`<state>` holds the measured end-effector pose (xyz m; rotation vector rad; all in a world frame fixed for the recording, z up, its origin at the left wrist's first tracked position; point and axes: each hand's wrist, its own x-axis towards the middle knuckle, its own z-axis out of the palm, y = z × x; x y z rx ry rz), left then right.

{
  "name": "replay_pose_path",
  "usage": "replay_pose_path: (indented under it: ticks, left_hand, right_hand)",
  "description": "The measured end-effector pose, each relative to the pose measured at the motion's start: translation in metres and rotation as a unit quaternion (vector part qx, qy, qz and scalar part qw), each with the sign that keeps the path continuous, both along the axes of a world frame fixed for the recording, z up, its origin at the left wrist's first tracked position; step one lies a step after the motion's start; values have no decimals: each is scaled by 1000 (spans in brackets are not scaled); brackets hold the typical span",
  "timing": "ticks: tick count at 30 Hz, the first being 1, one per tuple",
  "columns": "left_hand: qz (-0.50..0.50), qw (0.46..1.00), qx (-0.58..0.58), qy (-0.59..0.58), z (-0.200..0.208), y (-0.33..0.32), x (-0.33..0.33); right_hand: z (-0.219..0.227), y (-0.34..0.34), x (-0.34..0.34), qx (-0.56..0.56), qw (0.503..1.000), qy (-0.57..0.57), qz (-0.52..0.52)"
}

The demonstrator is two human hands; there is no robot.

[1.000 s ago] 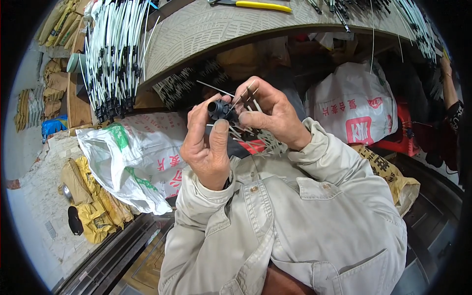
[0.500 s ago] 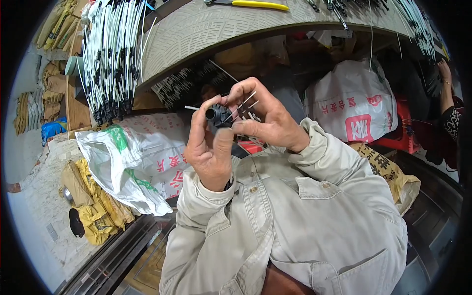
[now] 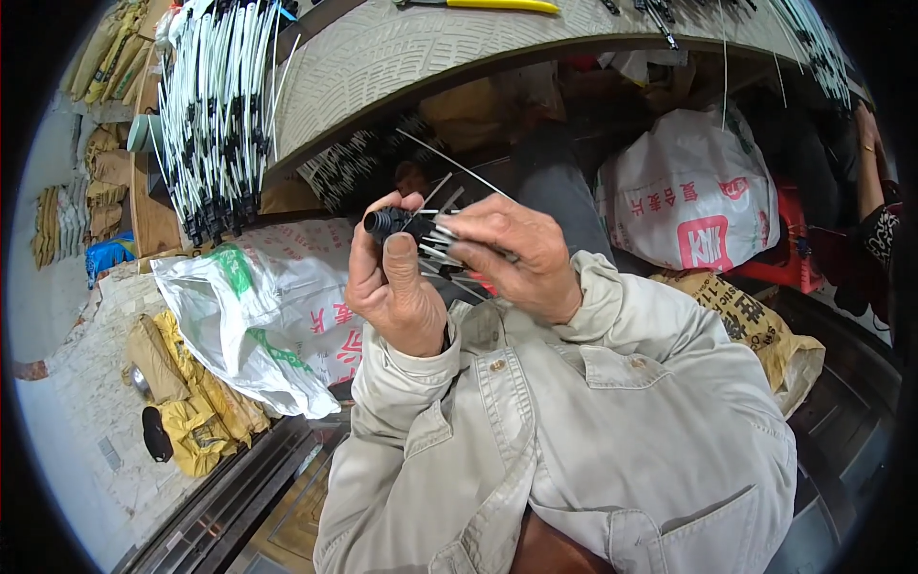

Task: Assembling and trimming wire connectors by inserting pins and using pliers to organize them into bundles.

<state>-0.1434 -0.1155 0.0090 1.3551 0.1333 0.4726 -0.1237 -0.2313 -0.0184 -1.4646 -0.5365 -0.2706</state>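
Observation:
My left hand (image 3: pixel 394 292) is closed around a black plastic fitting (image 3: pixel 384 223), with a ribbed round end showing between thumb and fingers. Several thin white rods (image 3: pixel 438 251) stick out from the fitting's other side in different directions. My right hand (image 3: pixel 516 251) comes in from the right, its thumb and fingers pinched on some of these rods close to the fitting. Its fingertips are a little blurred, and the rod ends under them are partly hidden. One longer white rod (image 3: pixel 459 165) slants up behind the hands.
A textured bench top (image 3: pixel 382 67) curves ahead, with yellow-handled pliers (image 3: pixel 502 5) on it. A thick bundle of white-and-black rod parts (image 3: pixel 215 124) hangs at the left. White woven sacks (image 3: pixel 258 287) stand on both sides. A co-worker's arm (image 3: pixel 868 153) shows at far right.
Both hands have shifted slightly, the left one tilting the fitting so its round end points left. My right hand has moved lower, its fingers coming together on the rods.

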Motion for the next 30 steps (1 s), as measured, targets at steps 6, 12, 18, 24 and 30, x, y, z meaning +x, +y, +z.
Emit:
replay_pose_path:
  ticks: [6, 12, 18, 24, 30]
  left_hand:
    - [-9, 1000, 6, -1, 2, -2, -4]
    - [-17, 999, -30, 10, 5, -7, -2]
    - [-39, 999, -12, 5, 3, -1, -1]
    - [-3, 993, 117, -17, -2, -3, -4]
    - [-29, 991, 122, -51, -1, -4, -4]
  right_hand:
    - [-5, -13, 30, 29, 997, -1, 68]
    - [4, -13, 16, 22, 998, -31, 58]
    - [-4, -14, 24, 30, 993, 13, 115]
    - [3, -9, 6, -34, 998, -56, 11]
    - [3, -10, 4, -54, 993, -95, -39]
